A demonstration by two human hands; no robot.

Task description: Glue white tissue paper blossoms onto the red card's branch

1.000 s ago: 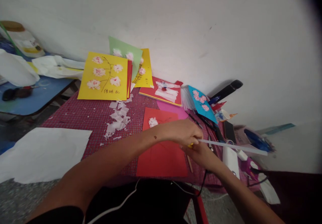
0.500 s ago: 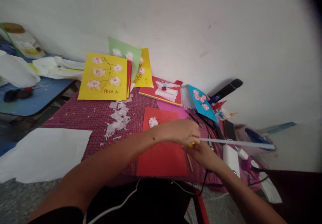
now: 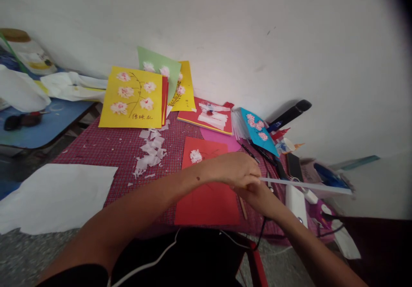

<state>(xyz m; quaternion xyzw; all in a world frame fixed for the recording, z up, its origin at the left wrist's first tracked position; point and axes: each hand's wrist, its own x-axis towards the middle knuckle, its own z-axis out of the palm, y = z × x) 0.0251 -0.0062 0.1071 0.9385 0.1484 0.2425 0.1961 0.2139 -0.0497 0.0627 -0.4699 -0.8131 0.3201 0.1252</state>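
My left hand (image 3: 240, 169) is closed on one end of a long, thin white strip (image 3: 305, 184), which stretches off to the right. Just beneath it, touching it, is my right hand (image 3: 254, 196); its fingers are mostly hidden and what they hold cannot be made out. Both hands are over the right side of a red sheet (image 3: 206, 209). A white paper flower (image 3: 195, 156) sits near the top of that sheet, beside thin drawn lines partly covered by my left forearm.
Torn white paper pieces (image 3: 151, 151) lie left of the red sheet. Yellow (image 3: 128, 121) and green flower cards lean at the wall. A blue flower card (image 3: 257, 126), pens, a paper cup (image 3: 285, 146) and a white power strip (image 3: 296, 203) stand right. White paper (image 3: 61, 196) lies left.
My left hand has shifted slightly right along the strip. The small yellow thing seen between my hands before is now hidden.
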